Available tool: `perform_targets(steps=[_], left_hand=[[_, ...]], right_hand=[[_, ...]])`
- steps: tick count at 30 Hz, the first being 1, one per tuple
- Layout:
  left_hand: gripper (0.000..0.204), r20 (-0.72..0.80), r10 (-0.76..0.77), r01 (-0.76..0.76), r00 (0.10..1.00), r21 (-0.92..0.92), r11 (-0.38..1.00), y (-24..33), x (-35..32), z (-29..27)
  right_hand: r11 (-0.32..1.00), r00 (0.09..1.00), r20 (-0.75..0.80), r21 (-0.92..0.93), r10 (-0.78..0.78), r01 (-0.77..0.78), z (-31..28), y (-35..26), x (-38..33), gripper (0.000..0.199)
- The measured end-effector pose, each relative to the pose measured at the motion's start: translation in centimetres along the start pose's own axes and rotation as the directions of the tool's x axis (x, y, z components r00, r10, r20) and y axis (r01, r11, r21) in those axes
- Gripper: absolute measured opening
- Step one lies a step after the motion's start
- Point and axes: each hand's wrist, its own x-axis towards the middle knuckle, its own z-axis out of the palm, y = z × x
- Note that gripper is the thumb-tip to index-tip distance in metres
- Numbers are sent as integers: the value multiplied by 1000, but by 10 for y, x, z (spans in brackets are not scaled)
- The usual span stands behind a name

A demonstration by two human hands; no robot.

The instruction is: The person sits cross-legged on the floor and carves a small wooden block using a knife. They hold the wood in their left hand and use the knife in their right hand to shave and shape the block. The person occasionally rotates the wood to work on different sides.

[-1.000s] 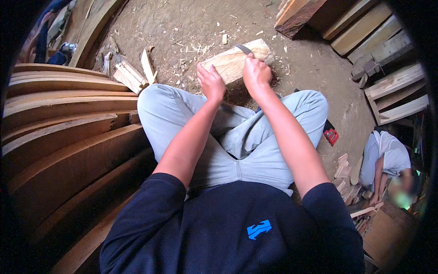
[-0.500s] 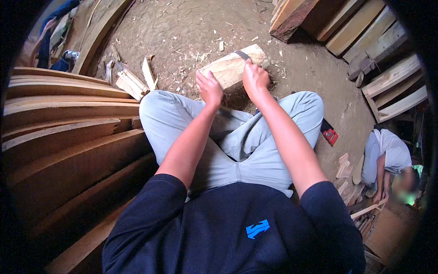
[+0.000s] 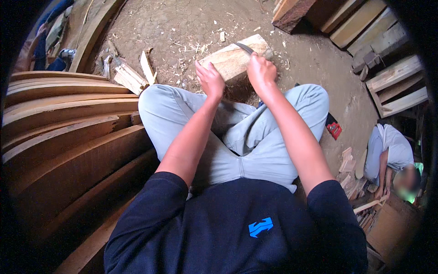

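Hands, two: left hand point(image 3: 211, 78) and right hand point(image 3: 261, 71) on one wood block point(image 3: 230, 58).

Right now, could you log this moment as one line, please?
left hand: steadying wood block | right hand: gripping blade on block | seated, dirt floor

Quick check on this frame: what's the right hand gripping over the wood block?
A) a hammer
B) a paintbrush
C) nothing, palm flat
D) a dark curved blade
D: the right hand is closed around the handle of a dark curved blade, whose edge lies on top of the pale wood block, while the left hand steadies the block's near end.
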Motion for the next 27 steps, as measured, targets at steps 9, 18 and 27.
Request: perform_targets(steps=[9, 18, 27], left_hand=[[58, 52, 34, -35, 998, 16, 999, 1, 0, 3], [59, 39, 8, -9, 999, 9, 1000, -3, -2, 0], [58, 89, -49, 47, 995, 27, 999, 4, 5, -4]], right_hand=[[997, 998, -30, -45, 64, -65, 20, 5, 39, 15], [991, 998, 34, 122, 56, -60, -4, 18, -11, 20], [996, 996, -20, 20, 83, -82, 19, 5, 9, 17]])
